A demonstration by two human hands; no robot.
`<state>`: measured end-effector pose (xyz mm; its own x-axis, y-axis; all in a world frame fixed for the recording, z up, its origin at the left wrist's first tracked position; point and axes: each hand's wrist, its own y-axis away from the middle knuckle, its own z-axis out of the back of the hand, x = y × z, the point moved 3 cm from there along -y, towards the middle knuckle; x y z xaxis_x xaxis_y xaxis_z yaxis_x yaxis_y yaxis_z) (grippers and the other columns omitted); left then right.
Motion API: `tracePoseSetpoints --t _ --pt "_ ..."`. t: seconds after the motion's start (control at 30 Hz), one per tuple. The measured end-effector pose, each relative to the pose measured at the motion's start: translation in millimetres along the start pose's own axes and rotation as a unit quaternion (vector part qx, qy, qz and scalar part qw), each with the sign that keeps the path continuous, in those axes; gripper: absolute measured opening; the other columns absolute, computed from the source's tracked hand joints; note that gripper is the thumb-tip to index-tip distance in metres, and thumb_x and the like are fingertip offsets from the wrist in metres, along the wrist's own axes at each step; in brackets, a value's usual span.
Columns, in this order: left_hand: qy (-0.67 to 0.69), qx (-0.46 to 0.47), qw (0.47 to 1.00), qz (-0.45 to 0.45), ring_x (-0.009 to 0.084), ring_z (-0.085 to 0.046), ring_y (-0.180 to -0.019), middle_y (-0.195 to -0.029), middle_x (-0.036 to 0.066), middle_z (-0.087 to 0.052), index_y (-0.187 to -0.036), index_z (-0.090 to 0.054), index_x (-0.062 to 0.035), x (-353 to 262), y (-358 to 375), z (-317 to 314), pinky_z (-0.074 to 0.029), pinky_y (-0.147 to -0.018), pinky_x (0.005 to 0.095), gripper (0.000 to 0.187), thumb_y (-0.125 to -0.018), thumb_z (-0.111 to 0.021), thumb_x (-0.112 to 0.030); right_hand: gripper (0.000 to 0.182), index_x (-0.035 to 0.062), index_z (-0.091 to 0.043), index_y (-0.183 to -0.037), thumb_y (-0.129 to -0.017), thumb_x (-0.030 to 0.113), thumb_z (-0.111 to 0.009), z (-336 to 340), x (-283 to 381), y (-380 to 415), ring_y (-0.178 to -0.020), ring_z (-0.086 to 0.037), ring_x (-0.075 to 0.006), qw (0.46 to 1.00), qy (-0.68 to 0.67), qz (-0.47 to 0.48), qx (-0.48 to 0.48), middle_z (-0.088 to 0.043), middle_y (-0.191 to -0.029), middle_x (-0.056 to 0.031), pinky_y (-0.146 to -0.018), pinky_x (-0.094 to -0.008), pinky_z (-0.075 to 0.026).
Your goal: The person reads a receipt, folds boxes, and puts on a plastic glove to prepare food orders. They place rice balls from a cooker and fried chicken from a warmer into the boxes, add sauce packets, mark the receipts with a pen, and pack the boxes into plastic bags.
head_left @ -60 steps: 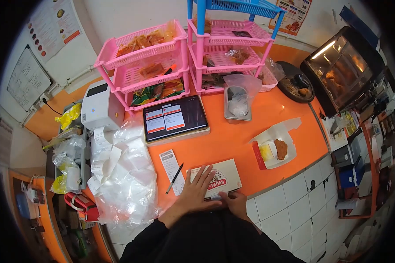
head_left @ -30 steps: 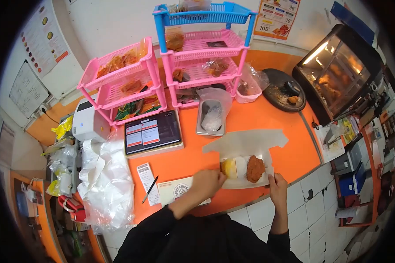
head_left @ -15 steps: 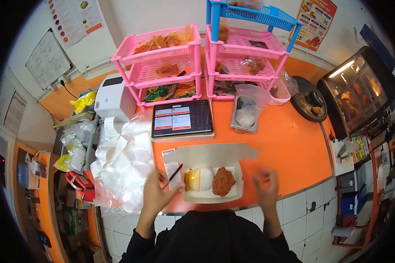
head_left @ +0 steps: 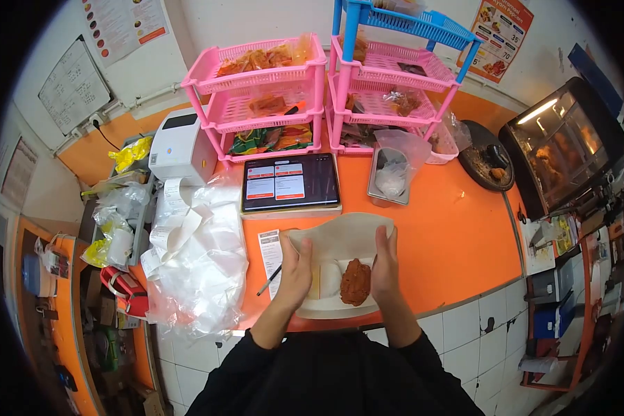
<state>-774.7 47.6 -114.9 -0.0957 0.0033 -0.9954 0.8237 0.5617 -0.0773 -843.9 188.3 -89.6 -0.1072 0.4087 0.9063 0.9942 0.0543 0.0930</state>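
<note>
A paper meal box stands on the counter in front of me, its lid raised and bowed at the sides. In it lie a brown piece of fried chicken and a white mound that looks like rice. A yellow packet beside the mound is mostly covered. My left hand grips the lid's left edge, thumb inside. On the opposite edge, my right hand holds the lid the same way. Just left of the box are a printed receipt and a black pen.
A tablet is propped behind the box. Pink racks with packets stand at the back. Plastic bags and a label printer are to the left. A metal container and a lit food warmer are to the right.
Both hands have come in to the box and taken hold of the lid's sides. The lid's side flaps, spread outward before, are now drawn inward. The pen has dropped lower beside the receipt.
</note>
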Motion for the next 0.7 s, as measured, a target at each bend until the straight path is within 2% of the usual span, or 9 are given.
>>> tracePoseSetpoints --t 0.03,0.07,0.13,0.17,0.27,0.33,0.47,0.57,0.7 --pt "0.042 -0.021 0.998 0.035 0.0092 -0.048 -0.094 -0.100 0.005 -0.050 -0.113 -0.043 -0.0039 -5 -7 -3 -0.041 -0.082 0.0241 0.032 -0.096 -0.047 -0.031 0.028 0.0066 -0.045 -0.091 -0.094 0.034 -0.050 -4 3 -1 -0.073 -0.049 -0.0061 0.999 -0.020 0.023 -0.037 -0.050 -0.077 0.0011 -0.069 -0.0200 -0.041" --pt "0.042 -0.021 0.998 0.033 0.0092 -0.048 -0.094 -0.100 0.005 -0.050 -0.113 -0.043 -0.0039 -14 -11 -3 -0.041 -0.082 0.0241 0.032 -0.096 -0.047 -0.031 0.028 0.0066 -0.045 -0.091 -0.094 0.034 -0.050 -4 3 -5 -0.073 -0.049 -0.0061 0.999 -0.020 0.024 -0.036 -0.050 -0.077 0.0011 -0.069 -0.0200 -0.041" --pt "0.135 -0.019 0.979 0.150 0.0079 -0.052 -0.080 -0.089 0.001 -0.055 -0.098 -0.052 -0.0042 -18 -19 4 -0.044 -0.071 0.0203 0.030 -0.094 -0.050 -0.034 0.028 0.0061 -0.046 -0.093 -0.095 0.034 -0.051 -1 -1 -14 -0.075 -0.049 -0.0073 1.000 0.013 0.020 -0.013 -0.049 -0.077 0.0022 -0.075 -0.0230 -0.042" --pt "0.176 -0.002 0.973 0.149 0.0060 -0.054 -0.069 -0.079 -0.002 -0.059 -0.084 -0.055 -0.0063 -19 -25 7 -0.044 -0.062 0.0189 0.026 -0.092 -0.055 -0.031 0.028 0.0061 -0.046 -0.093 -0.095 0.034 -0.051 3 -4 -17 -0.075 -0.049 -0.0073 1.000 0.013 0.019 -0.012 -0.049 -0.077 0.0022 -0.075 -0.0230 -0.042" --pt "0.182 0.040 0.977 0.102 0.0058 -0.055 -0.066 -0.081 -0.001 -0.063 -0.089 -0.060 -0.0059 -30 -33 2 -0.045 -0.060 0.0200 0.020 -0.089 -0.061 -0.025 0.030 0.0040 -0.050 -0.100 -0.095 0.033 -0.051 10 0 -27 -0.080 -0.052 -0.0087 0.997 0.057 0.041 0.042 -0.053 -0.081 0.0005 -0.078 -0.0245 -0.042" --pt "0.150 0.054 0.983 0.096 0.0061 -0.056 -0.066 -0.081 0.000 -0.064 -0.092 -0.062 -0.0052 -23 -34 9 -0.045 -0.061 0.0205 0.019 -0.088 -0.064 -0.024 0.030 0.0028 -0.053 -0.107 -0.096 0.030 -0.049 7 17 -27 -0.087 -0.055 -0.0082 0.977 0.111 0.091 0.157 -0.059 -0.092 -0.0031 -0.079 -0.0235 -0.044" --pt "0.121 0.087 0.984 0.096 0.0067 -0.058 -0.068 -0.080 0.002 -0.065 -0.097 -0.066 -0.0029 -15 -36 20 -0.047 -0.062 0.0214 0.021 -0.085 -0.067 -0.021 0.029 0.0020 -0.053 -0.110 -0.094 0.027 -0.052 14 19 -34 -0.087 -0.057 -0.0093 0.961 0.157 0.122 0.192 -0.061 -0.099 -0.0062 -0.077 -0.0239 -0.046" --pt "0.104 0.091 0.984 0.115 0.0071 -0.058 -0.070 -0.080 0.001 -0.065 -0.090 -0.067 -0.0018 -26 -31 24 -0.048 -0.065 0.0227 0.017 -0.084 -0.067 -0.018 0.027 0.0013 -0.057 -0.106 -0.092 0.024 -0.056 22 23 -38 -0.089 -0.057 -0.0097 0.941 0.216 0.103 0.240 -0.062 -0.101 -0.0082 -0.077 -0.0246 -0.046" --pt "0.039 0.170 0.981 0.089 0.0114 -0.061 -0.076 -0.082 0.005 -0.067 -0.093 -0.069 -0.0025 -26 -24 45 -0.049 -0.072 0.0263 0.015 -0.080 -0.069 -0.010 0.018 0.0015 -0.068 -0.091 -0.083 0.018 -0.067 39 43 -35 -0.098 -0.056 -0.0121 0.913 0.260 -0.059 0.307 -0.061 -0.111 -0.0091 -0.084 -0.0262 -0.044"
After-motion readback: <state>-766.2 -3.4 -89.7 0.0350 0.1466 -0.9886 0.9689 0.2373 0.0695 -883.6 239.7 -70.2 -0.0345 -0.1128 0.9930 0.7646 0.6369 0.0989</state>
